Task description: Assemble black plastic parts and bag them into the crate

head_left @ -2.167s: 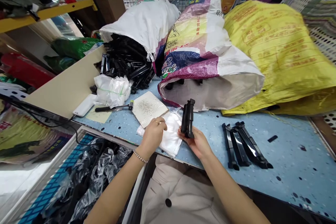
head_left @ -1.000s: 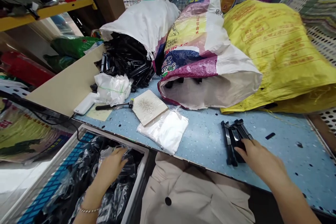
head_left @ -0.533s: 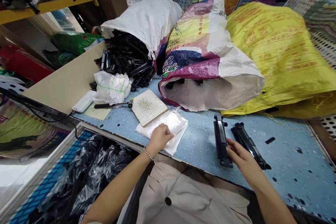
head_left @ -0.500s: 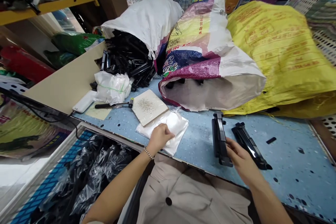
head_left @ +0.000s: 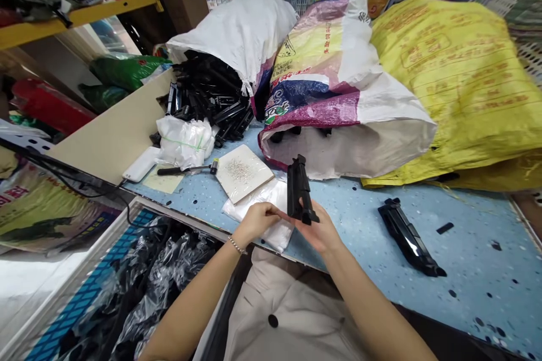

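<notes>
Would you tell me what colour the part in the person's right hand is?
The plastic part is glossy black, clearest in the head view.

Bright, even indoor light leaves only soft shadows around the black plastic piece (head_left: 298, 189) in the right hand (head_left: 319, 230). Glare streaks the second black piece (head_left: 406, 240) right of the grip, while wide-angle distortion bends the yellow shelf (head_left: 71, 17) far beyond it.

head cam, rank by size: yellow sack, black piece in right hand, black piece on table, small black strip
Largest: yellow sack
Next, unranked: black piece in the right hand and black piece on the table; they look alike, and the held one is nearer the camera
Smallest: small black strip
</notes>
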A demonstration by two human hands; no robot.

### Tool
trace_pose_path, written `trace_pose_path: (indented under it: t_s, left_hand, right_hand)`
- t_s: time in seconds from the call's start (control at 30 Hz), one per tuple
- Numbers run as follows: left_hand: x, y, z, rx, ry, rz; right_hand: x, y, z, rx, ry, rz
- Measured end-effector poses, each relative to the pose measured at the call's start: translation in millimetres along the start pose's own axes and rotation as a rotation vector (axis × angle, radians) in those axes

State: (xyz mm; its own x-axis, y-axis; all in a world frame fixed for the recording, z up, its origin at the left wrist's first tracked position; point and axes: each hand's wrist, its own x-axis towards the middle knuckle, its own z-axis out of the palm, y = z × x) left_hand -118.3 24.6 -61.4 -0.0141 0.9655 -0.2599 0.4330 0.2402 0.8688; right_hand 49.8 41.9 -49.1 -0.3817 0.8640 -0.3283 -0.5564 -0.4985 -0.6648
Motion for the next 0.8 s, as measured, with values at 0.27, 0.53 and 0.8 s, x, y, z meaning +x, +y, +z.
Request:
trace_pose_path:
  t_s: [0.27, 0.53, 0.8]
  left_hand:
    - [-37, 19, -43.8, 0.554, 0.166, 0.236]
    - [-36, 13, -37.2, 0.418, 0.143, 0.355]
    - [-93, 38, -3.0, 0.31, -0.132, 0.504]
  right_hand:
    - [10, 13, -9, -0.107, 0.144, -0.04]
    - [-59, 8, -35, 0.259, -0.119, 0.57]
    - [-39, 39, -18, -0.111, -0.114, 0.285]
